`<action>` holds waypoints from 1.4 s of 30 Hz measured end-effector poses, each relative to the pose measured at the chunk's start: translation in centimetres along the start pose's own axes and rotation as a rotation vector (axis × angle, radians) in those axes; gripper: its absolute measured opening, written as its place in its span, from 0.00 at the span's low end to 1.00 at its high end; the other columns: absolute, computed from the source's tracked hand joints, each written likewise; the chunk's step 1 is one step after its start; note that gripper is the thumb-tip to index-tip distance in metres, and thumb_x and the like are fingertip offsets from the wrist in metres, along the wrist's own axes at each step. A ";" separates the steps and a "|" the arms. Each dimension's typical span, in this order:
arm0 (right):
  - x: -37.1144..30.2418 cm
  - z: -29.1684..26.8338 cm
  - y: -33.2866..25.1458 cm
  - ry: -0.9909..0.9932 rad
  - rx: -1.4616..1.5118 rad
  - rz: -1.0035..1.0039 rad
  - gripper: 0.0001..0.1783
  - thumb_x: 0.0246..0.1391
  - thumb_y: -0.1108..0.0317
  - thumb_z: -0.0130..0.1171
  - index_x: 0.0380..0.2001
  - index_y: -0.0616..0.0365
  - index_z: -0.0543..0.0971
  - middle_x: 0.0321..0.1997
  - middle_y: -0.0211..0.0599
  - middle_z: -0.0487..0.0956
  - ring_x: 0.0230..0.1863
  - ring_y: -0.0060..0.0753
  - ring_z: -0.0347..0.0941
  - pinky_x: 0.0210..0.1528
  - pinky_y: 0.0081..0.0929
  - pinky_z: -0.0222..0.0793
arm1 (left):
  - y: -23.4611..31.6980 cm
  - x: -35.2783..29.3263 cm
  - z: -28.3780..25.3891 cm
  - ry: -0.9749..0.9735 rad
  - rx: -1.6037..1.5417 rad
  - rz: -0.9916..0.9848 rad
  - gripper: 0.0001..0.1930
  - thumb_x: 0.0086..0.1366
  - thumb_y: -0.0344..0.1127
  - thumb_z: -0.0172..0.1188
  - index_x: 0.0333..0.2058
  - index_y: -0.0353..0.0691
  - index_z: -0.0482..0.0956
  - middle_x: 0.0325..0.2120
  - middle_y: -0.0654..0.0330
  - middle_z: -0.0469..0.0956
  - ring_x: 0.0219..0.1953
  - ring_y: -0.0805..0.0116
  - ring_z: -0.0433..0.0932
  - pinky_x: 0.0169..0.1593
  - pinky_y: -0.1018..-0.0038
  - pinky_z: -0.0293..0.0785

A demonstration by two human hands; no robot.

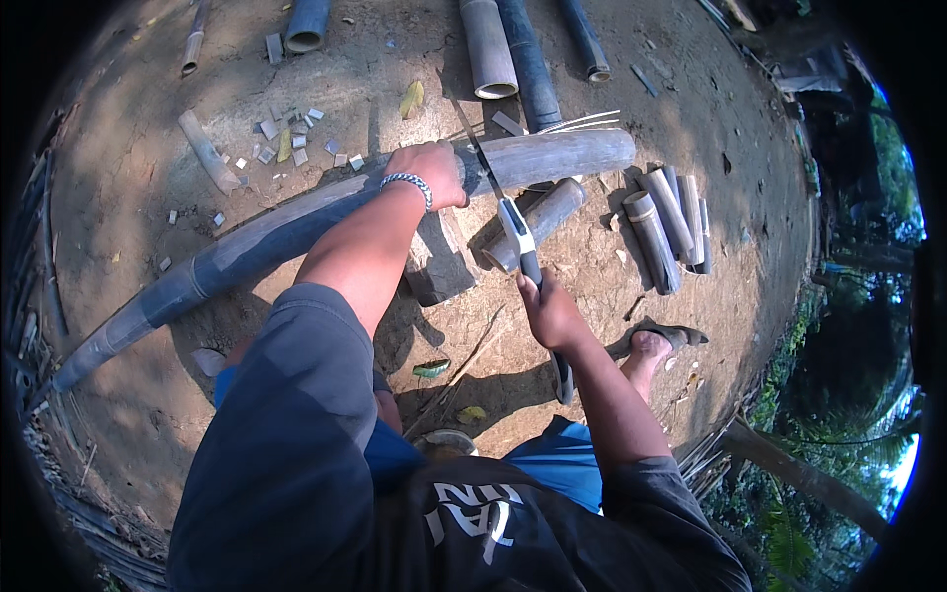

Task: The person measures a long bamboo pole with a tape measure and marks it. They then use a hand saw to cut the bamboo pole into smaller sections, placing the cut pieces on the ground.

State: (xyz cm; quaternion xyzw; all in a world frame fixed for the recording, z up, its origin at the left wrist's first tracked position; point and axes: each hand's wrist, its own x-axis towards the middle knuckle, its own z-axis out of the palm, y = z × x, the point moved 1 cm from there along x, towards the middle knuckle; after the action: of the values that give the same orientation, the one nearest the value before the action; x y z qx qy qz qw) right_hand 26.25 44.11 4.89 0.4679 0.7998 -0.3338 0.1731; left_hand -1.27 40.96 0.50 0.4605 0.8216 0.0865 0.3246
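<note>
A long bamboo pole (247,242) lies crosswise before me, over a squared wooden block (436,264). My left hand (426,170) is closed over the top of the pole, a chain bracelet at its wrist. In my right hand (554,314) is the dark handle of a hand saw (515,225), which has a white section below the blade. The thin blade crosses the pole just right of my left hand; whether its teeth are in the bamboo I cannot tell. A short bamboo piece (543,219) lies beside the block, partly behind the saw.
Several cut bamboo lengths (669,219) lie together at the right. Thicker bamboo poles (488,49) lie at the far side. Small bamboo chips (268,128) and a split piece (208,151) litter the dirt at the far left. My foot (651,347) is at the right; plants (829,483) border that side.
</note>
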 end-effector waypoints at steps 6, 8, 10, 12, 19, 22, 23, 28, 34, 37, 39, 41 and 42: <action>-8.5 0.6 3.5 -0.127 -0.033 0.094 0.29 0.70 0.49 0.46 0.53 0.71 0.68 0.40 0.74 0.79 0.50 0.72 0.77 0.51 0.52 0.72 | -1.7 -0.1 0.8 0.033 0.025 -0.034 0.34 0.46 0.50 0.74 0.48 0.33 0.80 0.46 0.44 0.83 0.50 0.50 0.83 0.54 0.62 0.79; -11.7 1.4 7.3 -0.004 0.033 -0.108 0.28 0.70 0.50 0.46 0.53 0.70 0.68 0.43 0.74 0.78 0.49 0.73 0.76 0.50 0.54 0.72 | -1.7 0.3 0.0 0.065 0.027 -0.051 0.34 0.46 0.50 0.74 0.48 0.33 0.80 0.46 0.44 0.83 0.50 0.50 0.83 0.54 0.62 0.79; -6.4 0.6 1.7 -0.173 0.032 0.102 0.29 0.71 0.50 0.46 0.52 0.72 0.68 0.42 0.73 0.79 0.48 0.73 0.76 0.49 0.53 0.72 | -1.7 -1.4 -0.4 0.015 0.017 -0.072 0.33 0.46 0.50 0.74 0.48 0.33 0.81 0.46 0.44 0.83 0.49 0.50 0.83 0.54 0.62 0.79; 1.6 0.6 -0.3 0.000 0.011 -0.003 0.31 0.71 0.47 0.45 0.48 0.73 0.70 0.39 0.71 0.79 0.46 0.72 0.77 0.49 0.50 0.72 | 0.2 0.3 0.0 -0.040 0.013 -0.025 0.33 0.46 0.50 0.74 0.48 0.34 0.81 0.46 0.44 0.83 0.50 0.49 0.83 0.54 0.62 0.78; -11.4 1.0 7.6 0.009 -0.025 -0.102 0.28 0.70 0.48 0.46 0.51 0.68 0.69 0.38 0.70 0.80 0.48 0.71 0.78 0.49 0.52 0.72 | -1.8 0.4 -0.5 0.024 0.026 -0.044 0.33 0.47 0.50 0.73 0.49 0.34 0.81 0.46 0.44 0.83 0.50 0.50 0.82 0.55 0.62 0.78; -6.4 -0.9 0.4 -0.197 -0.035 0.134 0.29 0.71 0.49 0.46 0.50 0.72 0.69 0.39 0.70 0.80 0.47 0.72 0.77 0.49 0.52 0.72 | -2.3 -0.5 0.2 -0.013 0.007 -0.067 0.34 0.46 0.50 0.74 0.48 0.33 0.80 0.45 0.45 0.83 0.49 0.50 0.83 0.54 0.62 0.78; -1.5 -1.0 -1.0 -0.119 -0.030 0.059 0.29 0.71 0.49 0.46 0.48 0.73 0.69 0.38 0.71 0.80 0.46 0.72 0.77 0.48 0.53 0.72 | -0.9 -0.4 0.1 0.020 0.010 -0.044 0.33 0.46 0.50 0.74 0.47 0.33 0.81 0.45 0.45 0.84 0.49 0.50 0.83 0.54 0.62 0.78; -2.3 0.6 0.1 -0.082 0.019 0.059 0.30 0.71 0.47 0.45 0.47 0.72 0.70 0.38 0.73 0.79 0.47 0.73 0.76 0.50 0.54 0.71 | -0.6 0.6 1.2 -0.026 0.031 -0.010 0.33 0.45 0.50 0.74 0.47 0.33 0.82 0.45 0.44 0.83 0.49 0.50 0.83 0.54 0.62 0.78; -4.0 0.2 1.0 -0.095 -0.029 0.053 0.31 0.70 0.46 0.45 0.49 0.71 0.70 0.40 0.70 0.80 0.47 0.71 0.77 0.50 0.52 0.72 | -1.4 -0.4 0.2 0.004 0.001 -0.061 0.32 0.46 0.50 0.74 0.46 0.34 0.82 0.45 0.44 0.83 0.49 0.50 0.83 0.54 0.62 0.78; 2.9 -0.2 -2.4 -0.006 -0.001 0.027 0.30 0.70 0.47 0.46 0.47 0.72 0.71 0.39 0.71 0.80 0.46 0.72 0.77 0.50 0.52 0.71 | 0.3 0.7 0.1 -0.053 0.012 0.011 0.32 0.46 0.49 0.74 0.46 0.33 0.83 0.45 0.44 0.83 0.50 0.50 0.83 0.55 0.62 0.78; 0.8 0.4 -2.1 -0.009 -0.005 0.064 0.29 0.71 0.48 0.46 0.48 0.72 0.71 0.38 0.71 0.79 0.46 0.72 0.77 0.50 0.52 0.72 | 0.3 0.7 0.9 -0.027 0.003 0.015 0.31 0.47 0.48 0.73 0.46 0.32 0.83 0.45 0.43 0.83 0.49 0.50 0.83 0.55 0.62 0.78; -6.5 0.6 2.5 -0.103 -0.054 0.024 0.28 0.70 0.51 0.47 0.51 0.71 0.70 0.40 0.72 0.79 0.47 0.72 0.77 0.50 0.54 0.71 | -1.4 -0.3 1.1 0.003 0.002 -0.022 0.30 0.47 0.48 0.73 0.46 0.32 0.83 0.44 0.44 0.84 0.49 0.50 0.83 0.55 0.62 0.78; -8.0 1.0 4.4 -0.001 -0.038 -0.132 0.28 0.70 0.50 0.46 0.51 0.71 0.70 0.40 0.70 0.79 0.47 0.69 0.78 0.50 0.53 0.71 | -2.0 -0.3 0.5 0.040 0.013 -0.037 0.30 0.47 0.48 0.73 0.46 0.32 0.83 0.44 0.44 0.84 0.49 0.50 0.83 0.55 0.62 0.78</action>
State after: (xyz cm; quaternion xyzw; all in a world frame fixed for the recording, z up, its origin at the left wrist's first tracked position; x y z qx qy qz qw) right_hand 34.04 39.81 7.26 0.4105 0.8350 -0.3296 0.1599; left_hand -2.24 39.53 -0.66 0.4454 0.8370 0.0844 0.3065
